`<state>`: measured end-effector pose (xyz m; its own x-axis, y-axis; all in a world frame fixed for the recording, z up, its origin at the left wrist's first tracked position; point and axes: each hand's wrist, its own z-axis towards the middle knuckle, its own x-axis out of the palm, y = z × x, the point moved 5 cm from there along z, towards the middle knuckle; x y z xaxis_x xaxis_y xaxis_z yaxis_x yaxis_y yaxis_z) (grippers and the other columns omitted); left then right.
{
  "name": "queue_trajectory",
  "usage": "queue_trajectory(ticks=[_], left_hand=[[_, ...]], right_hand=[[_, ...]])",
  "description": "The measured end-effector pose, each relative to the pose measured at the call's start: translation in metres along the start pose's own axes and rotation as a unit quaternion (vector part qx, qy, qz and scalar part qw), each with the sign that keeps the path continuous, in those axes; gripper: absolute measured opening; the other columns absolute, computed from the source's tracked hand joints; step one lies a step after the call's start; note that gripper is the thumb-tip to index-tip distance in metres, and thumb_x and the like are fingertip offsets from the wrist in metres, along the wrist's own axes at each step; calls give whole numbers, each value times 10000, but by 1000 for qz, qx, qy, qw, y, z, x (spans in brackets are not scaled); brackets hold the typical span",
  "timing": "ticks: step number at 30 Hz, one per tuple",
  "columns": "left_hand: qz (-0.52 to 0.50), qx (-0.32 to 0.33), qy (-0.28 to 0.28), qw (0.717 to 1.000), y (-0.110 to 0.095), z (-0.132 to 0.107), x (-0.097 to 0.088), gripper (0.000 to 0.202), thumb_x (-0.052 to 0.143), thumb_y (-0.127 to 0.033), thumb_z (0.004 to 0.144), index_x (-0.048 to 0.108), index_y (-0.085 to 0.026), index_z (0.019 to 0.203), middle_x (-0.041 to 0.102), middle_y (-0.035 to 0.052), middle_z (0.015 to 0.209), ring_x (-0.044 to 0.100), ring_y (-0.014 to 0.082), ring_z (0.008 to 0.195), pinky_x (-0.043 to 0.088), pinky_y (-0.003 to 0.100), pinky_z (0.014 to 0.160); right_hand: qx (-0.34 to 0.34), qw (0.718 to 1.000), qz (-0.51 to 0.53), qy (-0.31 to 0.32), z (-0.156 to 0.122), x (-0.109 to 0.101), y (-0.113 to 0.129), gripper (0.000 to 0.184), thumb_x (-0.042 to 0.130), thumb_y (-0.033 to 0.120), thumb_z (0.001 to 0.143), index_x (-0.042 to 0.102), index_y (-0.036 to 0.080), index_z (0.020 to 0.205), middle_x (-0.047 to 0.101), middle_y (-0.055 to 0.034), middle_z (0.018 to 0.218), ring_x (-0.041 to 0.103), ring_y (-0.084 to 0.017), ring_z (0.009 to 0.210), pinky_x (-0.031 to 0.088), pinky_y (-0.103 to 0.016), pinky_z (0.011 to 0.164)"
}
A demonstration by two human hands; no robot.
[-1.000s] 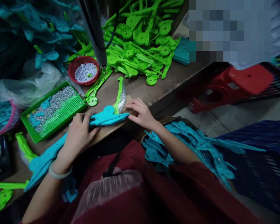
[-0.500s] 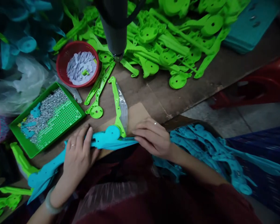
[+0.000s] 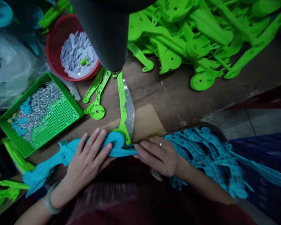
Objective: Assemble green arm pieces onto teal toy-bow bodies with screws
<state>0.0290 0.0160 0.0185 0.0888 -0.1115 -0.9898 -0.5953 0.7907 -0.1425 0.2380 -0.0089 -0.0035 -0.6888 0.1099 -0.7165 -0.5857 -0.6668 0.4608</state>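
My left hand (image 3: 87, 161) lies flat with spread fingers on a long blue plastic part (image 3: 61, 156) at the table's near edge. My right hand (image 3: 158, 154) presses on the same part's right end, fingers stretched out, a ring on one finger. A green plastic arm (image 3: 122, 104) with a clear film strip joins the blue part's round hub (image 3: 117, 139) and runs away from me. A piece of brown card (image 3: 146, 122) lies under them. A dark tool barrel (image 3: 105, 31) hangs above the green arm's far end.
A green tray (image 3: 67, 95) of small metal screws sits at left, a red basket (image 3: 55, 34) of pale pieces behind it. Green parts (image 3: 196, 37) are heaped at the back, blue parts (image 3: 206, 153) in a container at my right. Two loose green arms (image 3: 96, 93) lie mid-table.
The view has tilted down and closer to the table. My left hand slid right along the blue part toward its hub, fingers spreading flat. My right hand stays at the part's right end.
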Motion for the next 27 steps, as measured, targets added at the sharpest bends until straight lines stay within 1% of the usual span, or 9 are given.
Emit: queue_trajectory(ticks=[3, 7, 9, 12, 14, 18, 20, 23, 27], left_hand=[[-16, -8, 36, 999, 5, 5, 8, 859, 647, -239, 917, 108, -165, 1582, 291, 257, 1580, 294, 370, 1474, 341, 570, 1147], [-38, -27, 4, 999, 12, 0, 7, 870, 641, -263, 916, 99, -179, 1591, 556, 232, 1323, 526, 351, 1271, 464, 532, 1021], [-30, -29, 2, 999, 13, -3, 6, 867, 636, -299, 921, 101, -183, 1593, 585, 215, 1236, 570, 345, 1168, 482, 521, 971], [-3, -24, 26, 999, 11, -3, 9, 830, 607, -303, 938, 113, -171, 1591, 590, 222, 1208, 572, 356, 1123, 464, 525, 954], [8, -15, 36, 999, 9, 0, 11, 823, 596, -292, 942, 106, -158, 1590, 582, 241, 1229, 560, 376, 1140, 447, 535, 955], [15, -3, 33, 999, 6, 4, 10, 822, 590, -263, 939, 96, -123, 1581, 566, 273, 1265, 548, 402, 1154, 434, 533, 941], [16, -3, 38, 999, 6, 6, 9, 800, 589, -254, 936, 123, -105, 1569, 553, 286, 1291, 543, 407, 1161, 430, 529, 943], [19, -12, 55, 998, 7, 9, 10, 744, 588, -251, 934, 186, -100, 1541, 529, 292, 1340, 541, 406, 1176, 428, 522, 952], [21, -22, 62, 998, 6, 13, 15, 643, 582, -252, 938, 284, -106, 1489, 505, 283, 1389, 524, 408, 1231, 422, 527, 988]], right_hand=[[6, 1000, 8, -10, 0, -1, -2, 109, 686, 167, 848, 675, 143, 953, 706, -60, 773, 648, -174, 726, 538, -304, 565], [40, 998, 26, -37, -1, 1, 4, 155, 728, 195, 804, 676, 180, 950, 700, -55, 824, 641, -196, 829, 558, -324, 613], [104, 991, 68, -39, -2, 4, 4, 155, 704, 269, 830, 668, 183, 954, 665, -59, 841, 608, -191, 824, 558, -338, 638], [217, 965, 147, 11, -1, 8, -3, 243, 637, 387, 870, 677, 170, 975, 573, -79, 876, 526, -186, 797, 526, -346, 630], [223, 956, 180, 65, 4, 7, -7, 248, 653, 396, 861, 699, 184, 979, 533, -85, 917, 491, -194, 828, 509, -336, 638], [204, 932, 241, 179, 15, 6, -14, 232, 690, 334, 861, 713, 207, 1053, 517, -94, 1024, 493, -201, 950, 541, -333, 778], [205, 929, 236, 199, 17, 6, -15, 237, 673, 314, 876, 707, 196, 1079, 528, -101, 1037, 504, -201, 966, 549, -338, 802], [194, 946, 200, 168, 17, 3, -11, 201, 622, 278, 909, 696, 176, 1066, 568, -92, 965, 544, -186, 884, 556, -328, 740], [190, 965, 179, 28, 17, -18, -7, 272, 610, 161, 903, 641, 220, 1167, 638, -63, 952, 627, -151, 814, 553, -279, 663]])
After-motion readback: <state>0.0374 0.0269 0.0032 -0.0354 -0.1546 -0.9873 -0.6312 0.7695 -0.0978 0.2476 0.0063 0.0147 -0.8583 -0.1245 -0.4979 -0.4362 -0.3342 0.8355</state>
